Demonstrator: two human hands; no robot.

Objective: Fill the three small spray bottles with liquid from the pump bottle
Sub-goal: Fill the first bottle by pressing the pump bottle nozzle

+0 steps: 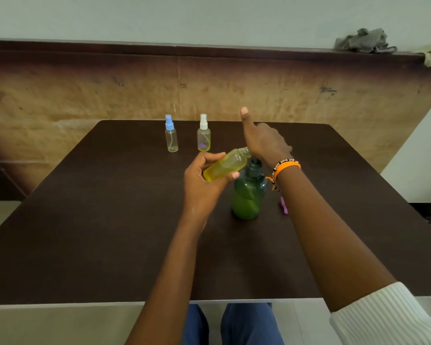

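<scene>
My left hand grips a small uncapped spray bottle full of yellow liquid, tilted with its open neck at the nozzle of the green pump bottle. My right hand rests on the dark pump head, thumb raised, fingers curled over it. Two more small spray bottles stand at the table's far edge: one with a blue cap, nearly empty, and one with a white cap, tinted yellow. A purple spray cap lies on the table right of the pump bottle, partly behind my right forearm.
The dark brown table stands against a worn tan and brown wall panel. A grey cloth lies on the ledge at the upper right. My blue-trousered legs show below the near table edge.
</scene>
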